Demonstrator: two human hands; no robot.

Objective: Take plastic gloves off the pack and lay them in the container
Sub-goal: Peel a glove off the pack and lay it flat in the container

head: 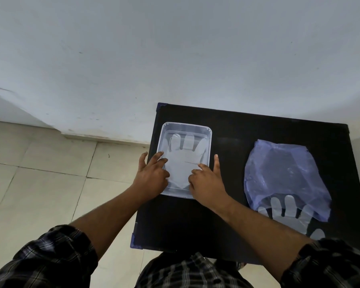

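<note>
A clear rectangular plastic container [210, 142] sits on the left part of a black table top [227, 215]. A translucent plastic glove [185, 156] lies flat inside it, fingers pointing away from me. My left hand [152, 175] rests on the container's near left edge, fingers spread and touching the glove. My right hand [208, 181] presses the glove's cuff at the near right, index finger stretched along the container's right wall. To the right lies the blue plastic pack [283, 171], with more gloves [287, 213] sticking out of its near end.
The table stands against a pale wall [175, 59]. Beige floor tiles [40, 173] lie to the left of the table. The table's left edge has blue corner caps [133, 242].
</note>
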